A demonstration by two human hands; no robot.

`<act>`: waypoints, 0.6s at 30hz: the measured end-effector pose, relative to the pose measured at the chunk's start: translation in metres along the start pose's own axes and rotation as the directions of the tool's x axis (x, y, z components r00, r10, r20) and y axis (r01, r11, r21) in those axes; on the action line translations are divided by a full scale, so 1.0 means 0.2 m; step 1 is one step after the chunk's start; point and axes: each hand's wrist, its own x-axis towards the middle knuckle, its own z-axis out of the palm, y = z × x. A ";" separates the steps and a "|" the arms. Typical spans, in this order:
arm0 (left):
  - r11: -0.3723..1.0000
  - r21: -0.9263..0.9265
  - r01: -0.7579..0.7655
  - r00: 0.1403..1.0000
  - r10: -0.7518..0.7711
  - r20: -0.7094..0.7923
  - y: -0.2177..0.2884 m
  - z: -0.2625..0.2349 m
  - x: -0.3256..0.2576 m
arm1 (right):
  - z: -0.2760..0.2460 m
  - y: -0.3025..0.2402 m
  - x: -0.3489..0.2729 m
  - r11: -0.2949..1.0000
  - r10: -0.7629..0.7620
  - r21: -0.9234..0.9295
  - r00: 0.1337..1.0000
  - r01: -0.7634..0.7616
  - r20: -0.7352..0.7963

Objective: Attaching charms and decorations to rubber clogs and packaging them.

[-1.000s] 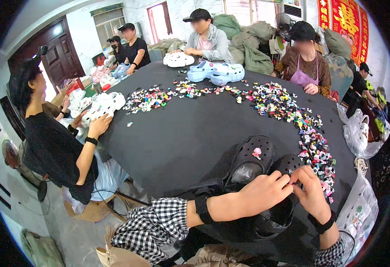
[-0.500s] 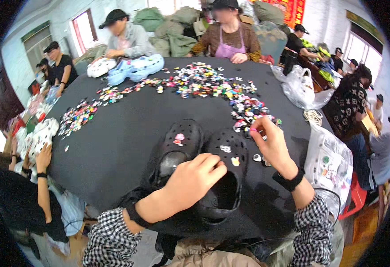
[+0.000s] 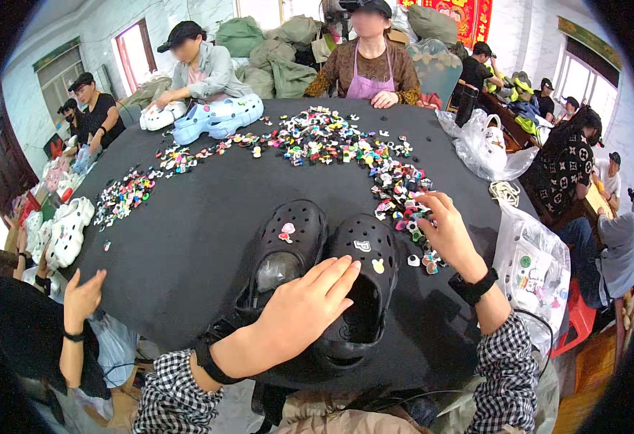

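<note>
Our left hand [image 3: 306, 307] lies flat, fingers spread, on the black clogs [image 3: 324, 278] near the counter's [image 3: 186, 239] near edge, while our right hand [image 3: 443, 231], fingers curled, picks among loose charms [image 3: 403, 195], which it may scatter.

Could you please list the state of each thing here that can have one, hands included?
Left hand: open, flat on the black clogs.
Right hand: fingers curled, reaching into the loose charms.
Left black clog: upright, one pink charm fitted.
Right black clog: upright, two charms fitted.
Shoe charms: loose, scattered in a band across the table.
Light blue clogs: lying at the far edge.
Clear plastic bag: crumpled, open.
</note>
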 end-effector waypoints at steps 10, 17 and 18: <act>0.995 -0.054 0.079 0.967 -0.063 0.247 0.09 -0.28 -0.16 | -0.36 0.00 -0.04 0.992 0.109 -0.091 0.947 -0.086 0.303; 0.994 0.029 0.101 0.982 -0.104 0.158 0.14 -0.14 -0.25 | -0.21 0.15 -0.10 0.907 0.255 -0.409 0.905 -0.102 0.340; 0.989 0.043 0.138 0.986 -0.142 0.083 0.14 -0.12 -0.26 | -0.18 0.16 -0.11 0.911 0.247 -0.400 0.907 -0.098 0.341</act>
